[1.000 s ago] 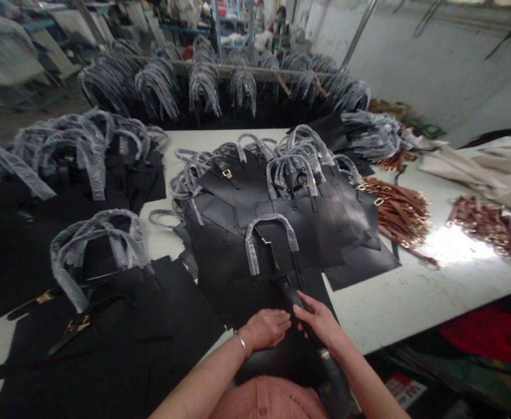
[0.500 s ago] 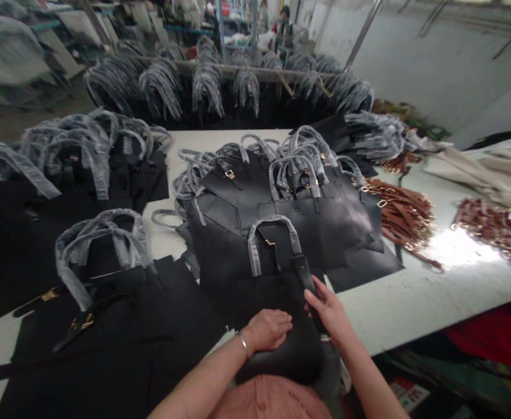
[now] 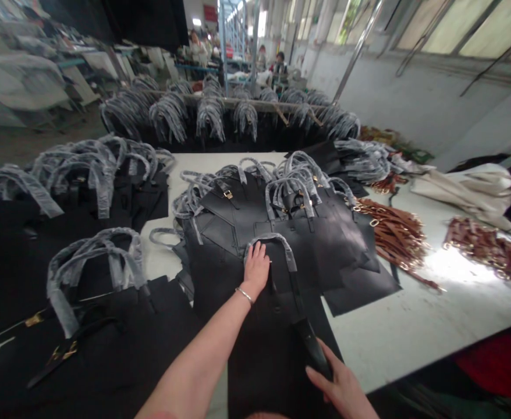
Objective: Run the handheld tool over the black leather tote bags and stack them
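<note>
A flat black leather tote bag point(image 3: 255, 331) lies on top of a pile of similar bags, and its handle point(image 3: 273, 247) is wrapped in clear plastic. My left hand point(image 3: 256, 269) rests flat on the leather just under that handle, its fingers holding nothing. A black leather strap point(image 3: 305, 329) runs down the bag toward me. Its lower end passes between the thumb and fingers of my right hand point(image 3: 338, 387), near the table's front edge.
A white worktable point(image 3: 395, 331) holds stacked black bags at left and centre. Brown leather straps with gold rings point(image 3: 395, 235) and beige cloth point(image 3: 469, 192) lie at right. Behind it, a rack point(image 3: 238, 105) carries more bags. Co-workers point(image 3: 279, 67) sit far back.
My left hand has moved forward from the lower bag to the handle's base. My right hand has slid back along the strap toward me. The view has tilted upward.
</note>
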A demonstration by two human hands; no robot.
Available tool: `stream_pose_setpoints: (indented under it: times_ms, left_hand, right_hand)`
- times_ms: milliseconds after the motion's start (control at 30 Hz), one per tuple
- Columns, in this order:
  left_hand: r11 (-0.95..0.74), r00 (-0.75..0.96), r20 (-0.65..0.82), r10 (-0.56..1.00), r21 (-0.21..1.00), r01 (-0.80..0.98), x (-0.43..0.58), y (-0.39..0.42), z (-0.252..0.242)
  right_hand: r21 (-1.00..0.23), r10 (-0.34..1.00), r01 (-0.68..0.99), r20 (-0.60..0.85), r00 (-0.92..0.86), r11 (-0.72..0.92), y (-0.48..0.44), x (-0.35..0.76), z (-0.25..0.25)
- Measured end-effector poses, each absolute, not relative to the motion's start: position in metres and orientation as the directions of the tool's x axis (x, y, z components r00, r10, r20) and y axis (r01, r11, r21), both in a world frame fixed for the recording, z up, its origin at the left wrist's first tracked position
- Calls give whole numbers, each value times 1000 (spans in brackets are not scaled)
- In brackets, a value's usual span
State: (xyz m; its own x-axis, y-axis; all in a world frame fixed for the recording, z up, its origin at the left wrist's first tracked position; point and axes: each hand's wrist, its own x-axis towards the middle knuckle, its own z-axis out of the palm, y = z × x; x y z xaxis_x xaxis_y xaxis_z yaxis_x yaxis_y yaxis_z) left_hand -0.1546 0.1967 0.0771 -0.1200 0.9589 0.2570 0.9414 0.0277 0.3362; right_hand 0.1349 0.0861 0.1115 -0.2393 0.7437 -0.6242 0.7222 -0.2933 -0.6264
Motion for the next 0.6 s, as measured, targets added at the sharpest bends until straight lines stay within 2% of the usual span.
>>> stream_pose_setpoints:
  times_ms: [67, 133, 233, 333, 400, 500, 600]
  left_hand:
    - [-84, 26, 192, 981, 299, 950, -165, 205, 84]
    - [-173, 146, 102, 984, 342, 924, -169, 204, 94]
    - [-156, 177, -11, 984, 420, 894, -166, 188, 111]
    - [-28, 63, -64, 996, 450, 893, -163, 162, 124]
    - [137, -69, -142, 988, 556, 820, -163, 140, 126]
    - [430, -211, -376, 902, 745, 510, -161, 104, 114]
    - [597, -168, -573, 802, 768, 230, -149, 70, 94]
  right_hand:
    - [-657, 744, 696, -611, -269, -288, 83, 135, 114]
    - [-675, 750, 686, -595, -288, -272, 83, 136, 119]
    - [-671, 768, 698, -576, -279, -250, 89, 136, 127]
    - [-644, 783, 730, -566, -256, -227, 97, 134, 138]
    - [-651, 779, 725, -566, -269, -223, 101, 131, 145]
    - [-677, 749, 695, -586, -309, -243, 103, 123, 155]
    - [-690, 698, 678, -615, -366, -253, 101, 114, 159]
